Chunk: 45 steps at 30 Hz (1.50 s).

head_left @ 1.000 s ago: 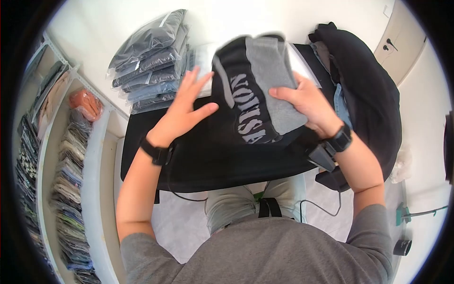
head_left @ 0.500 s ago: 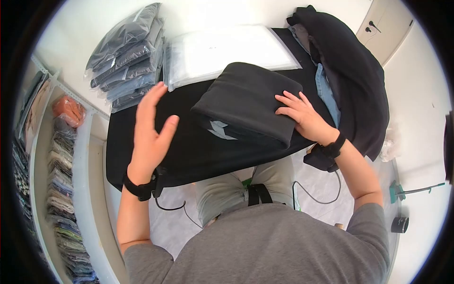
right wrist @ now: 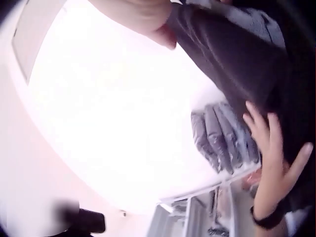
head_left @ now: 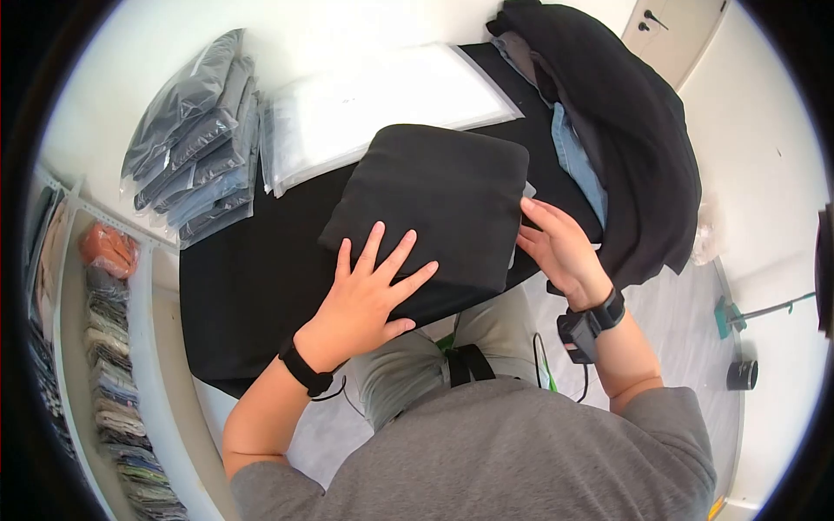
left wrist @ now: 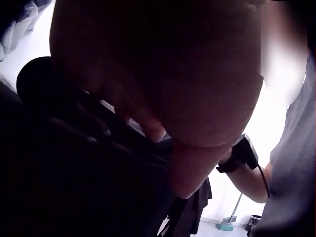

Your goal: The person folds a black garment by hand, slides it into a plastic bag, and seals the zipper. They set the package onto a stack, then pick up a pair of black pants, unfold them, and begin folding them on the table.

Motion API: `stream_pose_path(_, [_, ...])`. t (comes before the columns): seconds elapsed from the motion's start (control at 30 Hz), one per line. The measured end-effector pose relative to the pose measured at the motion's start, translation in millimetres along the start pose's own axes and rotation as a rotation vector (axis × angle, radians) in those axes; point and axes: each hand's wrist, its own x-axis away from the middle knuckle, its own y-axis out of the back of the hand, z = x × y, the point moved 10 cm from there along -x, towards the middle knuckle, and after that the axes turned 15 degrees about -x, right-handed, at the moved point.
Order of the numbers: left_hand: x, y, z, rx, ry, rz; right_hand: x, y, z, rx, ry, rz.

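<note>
A folded black garment [head_left: 434, 200] lies near the front edge of the black-covered table, its plain side up. Slivers of grey show along its right edge. My left hand [head_left: 369, 291] rests on the garment's near left part, fingers spread and straight. At the right edge, my right hand [head_left: 560, 247] holds the garment's side, its fingers partly hidden by the cloth. In the right wrist view, the garment [right wrist: 232, 54] slants down from the right hand [right wrist: 143, 15], with the spread left hand [right wrist: 274, 158] further along it. The left wrist view is dark, mostly filled by the left hand [left wrist: 158, 74].
White sheets in clear plastic [head_left: 382, 104] lie behind the garment. Bagged folded clothes [head_left: 195, 139] are stacked at the back left. A dark clothing heap with a blue denim piece [head_left: 578, 165] covers the table's right end. Shelves of packed clothes [head_left: 113, 347] stand at left.
The garment turned from its lettered grey-and-black side to plain black and came down on the table. The left hand moved from the air onto it; the right hand shifted to its right edge.
</note>
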Motion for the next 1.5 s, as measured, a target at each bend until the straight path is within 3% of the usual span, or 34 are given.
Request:
stream_pose_path(0.07, [-1,1,-1,0.002,-0.001,0.001,0,-16,1,-0.232,-0.023,0.087])
stream_pose_path(0.23, [-11,16,-2,-0.006,0.063,-0.036,-9,5,-15,-0.379,0.058,0.033])
stream_pose_path(0.27, [-17,20,-2,0.063,0.085,-0.085,-9,2,-11,-0.380,0.063,0.026])
stream_pose_path(0.33, [-26,23,-8,0.125,0.101,-0.134,-11,1,-25,-0.310,-0.131,-0.067])
stream_pose_path(0.37, [-32,23,-18,0.094,0.059,-0.143,-10,-5,-21,-0.311,-0.123,-0.063])
stream_pose_path(0.43, [-42,21,-30,0.052,0.020,-0.154,-8,-33,-16,-0.077,-0.127,0.131])
stream_pose_path(0.53, [-43,17,-31,0.019,0.026,-0.130,-11,-33,-15,0.127,0.041,0.087])
stream_pose_path(0.67, [-39,18,-33,0.049,0.024,-0.132,-22,-29,-19,-0.047,0.078,0.090])
stream_pose_path(0.73, [-35,29,-30,0.048,0.027,-0.173,-16,-42,-24,-0.199,-0.126,0.135])
stream_pose_path(0.8, [-27,54,-3,0.269,0.080,-0.381,-23,-47,-31,-0.339,-0.275,0.166])
stream_pose_path(0.83, [-18,79,20,0.229,0.139,-0.621,-29,-46,-30,-0.347,-0.292,0.170])
stream_pose_path(0.9, [13,62,91,0.355,0.603,-0.738,-37,-30,-27,-0.083,-0.323,0.099])
stream_pose_path(0.93, [21,25,127,0.540,0.791,-0.620,-37,-27,-25,0.081,-0.327,0.121])
stream_pose_path(0.97, [21,-18,152,0.777,0.864,-0.448,-37,-23,-20,0.279,-0.302,0.115])
stream_pose_path(1.0, [20,-31,146,1.001,0.916,-0.232,-36,-19,-24,0.282,-0.313,0.120])
stream_pose_path(1.07, [21,-50,133,1.133,0.950,-0.014,-41,-11,-23,0.454,-0.243,0.082])
stream_pose_path(1.13, [18,-52,132,1.125,0.925,0.007,-28,-22,-21,0.364,-0.188,0.116])
stream_pose_path(1.2, [14,-53,135,1.116,0.896,0.019,-19,-45,-17,0.019,-0.141,0.273])
stream_pose_path(1.3, [7,-69,133,1.338,0.797,0.092,-22,-36,-43,-0.321,-0.332,0.208])
stream_pose_path(1.4, [11,-52,132,1.322,0.798,0.181,-23,-30,-52,-0.429,-0.429,0.168])
stream_pose_path(1.43, [13,-56,144,1.303,0.801,0.191,-24,-26,-54,-0.457,-0.438,0.163])
stream_pose_path(1.5, [16,-51,195,0.922,0.843,0.038,-21,-20,-49,-0.496,-0.387,0.137])
